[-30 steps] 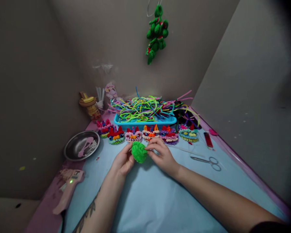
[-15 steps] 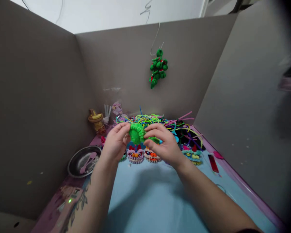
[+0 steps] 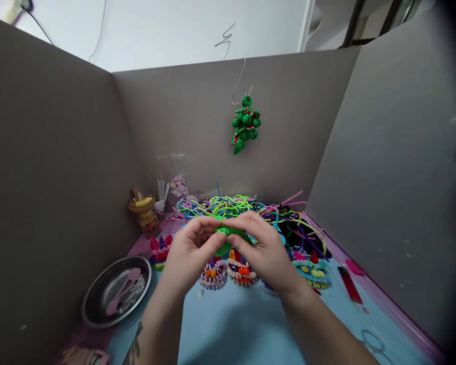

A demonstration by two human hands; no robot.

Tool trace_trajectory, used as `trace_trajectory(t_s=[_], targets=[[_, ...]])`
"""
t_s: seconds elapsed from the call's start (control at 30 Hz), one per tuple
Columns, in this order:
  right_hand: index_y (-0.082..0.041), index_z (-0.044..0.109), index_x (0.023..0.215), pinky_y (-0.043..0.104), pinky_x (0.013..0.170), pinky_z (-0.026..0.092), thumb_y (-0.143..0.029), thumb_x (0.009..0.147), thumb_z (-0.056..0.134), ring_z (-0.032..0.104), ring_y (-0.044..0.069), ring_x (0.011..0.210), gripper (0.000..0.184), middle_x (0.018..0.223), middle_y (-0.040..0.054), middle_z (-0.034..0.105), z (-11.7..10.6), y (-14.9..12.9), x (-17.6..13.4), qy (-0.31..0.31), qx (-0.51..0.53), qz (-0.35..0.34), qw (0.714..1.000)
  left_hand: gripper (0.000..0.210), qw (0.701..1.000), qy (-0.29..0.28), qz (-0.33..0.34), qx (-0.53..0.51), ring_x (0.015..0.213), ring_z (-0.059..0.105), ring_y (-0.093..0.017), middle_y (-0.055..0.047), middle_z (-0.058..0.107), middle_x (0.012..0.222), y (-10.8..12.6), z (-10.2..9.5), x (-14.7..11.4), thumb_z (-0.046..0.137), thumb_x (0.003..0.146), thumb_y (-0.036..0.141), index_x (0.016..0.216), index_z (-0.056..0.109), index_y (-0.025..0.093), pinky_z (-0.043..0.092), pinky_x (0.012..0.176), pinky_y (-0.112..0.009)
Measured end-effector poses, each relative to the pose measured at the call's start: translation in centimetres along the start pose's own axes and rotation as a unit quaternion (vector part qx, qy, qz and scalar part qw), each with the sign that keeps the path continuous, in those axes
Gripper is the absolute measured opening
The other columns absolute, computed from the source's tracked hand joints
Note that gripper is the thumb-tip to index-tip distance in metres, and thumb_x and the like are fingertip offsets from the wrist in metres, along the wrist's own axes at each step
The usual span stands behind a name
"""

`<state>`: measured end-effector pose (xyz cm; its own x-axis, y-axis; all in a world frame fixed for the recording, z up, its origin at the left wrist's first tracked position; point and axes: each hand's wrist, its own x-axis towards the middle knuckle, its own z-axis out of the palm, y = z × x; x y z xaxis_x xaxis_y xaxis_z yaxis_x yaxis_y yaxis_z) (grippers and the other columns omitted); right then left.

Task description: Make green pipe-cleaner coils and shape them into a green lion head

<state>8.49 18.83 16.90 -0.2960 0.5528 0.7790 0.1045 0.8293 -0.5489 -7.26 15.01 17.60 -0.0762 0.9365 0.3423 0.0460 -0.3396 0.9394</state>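
A bright green pipe-cleaner piece is held in front of me, above the blue mat. My left hand pinches it from the left between thumb and fingers. From the right, my right hand grips it with thumb and forefinger, and the two hands' fingertips nearly meet on it. Much of the piece is hidden behind my fingers. Just beyond it stand a lilac pipe-cleaner figure and a peach-and-orange one, both partly covered.
A heap of coloured pipe cleaners lies against the back panel. At left are a metal bowl with a pink scoop and a yellow-lidded jar. A teal figure and red strip lie right. A green ornament hangs behind.
Both hands have drawn together around the green piece, and the right fingers have closed onto it. The piece has turned and shows less. The camera view has tilted upward.
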Motion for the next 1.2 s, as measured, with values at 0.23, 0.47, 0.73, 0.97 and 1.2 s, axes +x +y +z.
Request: trace_trajectory(t_s=[0.23, 0.47, 0.73, 0.97, 1.2], targets=[[-0.023, 0.065, 0.092, 0.029, 0.073, 0.047, -0.013, 0.084, 0.06, 0.057, 0.016, 0.083, 0.013, 0.085, 0.0015, 0.058, 0.2, 0.8, 0.0, 0.008, -0.029, -0.003, 1.0, 0.021, 1.0, -0.018, -0.003, -0.004, 0.076, 0.064, -0.012, 0.0, 0.066, 0.081, 0.2, 0.1, 0.1, 0.066, 0.074, 0.017, 0.094, 0.059, 0.017, 0.052, 0.067, -0.022], [-0.021, 0.06, 0.093, 0.03, 0.078, 0.046, -0.011, 0.086, 0.056, 0.055, 0.017, 0.088, 0.012, 0.09, 0.004, 0.056, 0.7, 1.0, -0.1, -0.019, -0.054, -0.029, 0.998, 0.01, 0.996, 0.003, 0.034, 0.079, 0.072, 0.063, -0.012, -0.001, 0.066, 0.08, -0.3, 0.0, 0.3, 0.062, 0.079, 0.02, 0.088, 0.063, 0.017, 0.05, 0.066, -0.022], [-0.021, 0.059, 0.09, 0.029, 0.078, 0.045, -0.012, 0.086, 0.055, 0.056, 0.016, 0.086, 0.011, 0.088, 0.0027, 0.058, 1.0, 1.2, -0.2, -0.017, -0.045, -0.002, 0.999, 0.012, 0.989, 0.023, 0.056, 0.136, 0.071, 0.063, -0.012, -0.002, 0.068, 0.08, -0.5, -0.1, 0.2, 0.056, 0.083, 0.022, 0.088, 0.064, 0.015, 0.049, 0.063, -0.021], [-0.02, 0.06, 0.088, 0.03, 0.075, 0.044, -0.022, 0.087, 0.054, 0.057, 0.017, 0.084, 0.006, 0.086, 0.0024, 0.058, 0.8, 2.2, 0.1, -0.037, 0.042, 0.099, 0.994, 0.007, 0.954, 0.066, 0.138, 0.259, 0.065, 0.061, -0.012, 0.0, 0.067, 0.072, -0.7, -0.1, 0.1, 0.059, 0.083, 0.02, 0.08, 0.064, 0.017, 0.048, 0.061, -0.022], [-0.019, 0.06, 0.084, 0.028, 0.074, 0.042, -0.017, 0.086, 0.054, 0.055, 0.015, 0.08, 0.007, 0.083, 0.0013, 0.058, 0.2, 1.9, 0.3, -0.073, 0.004, 0.075, 0.994, 0.01, 0.882, 0.042, 0.286, 0.372, 0.08, 0.065, -0.014, -0.004, 0.071, 0.085, -0.8, 0.0, -0.1, 0.056, 0.086, 0.015, 0.087, 0.067, 0.017, 0.05, 0.076, -0.024]])
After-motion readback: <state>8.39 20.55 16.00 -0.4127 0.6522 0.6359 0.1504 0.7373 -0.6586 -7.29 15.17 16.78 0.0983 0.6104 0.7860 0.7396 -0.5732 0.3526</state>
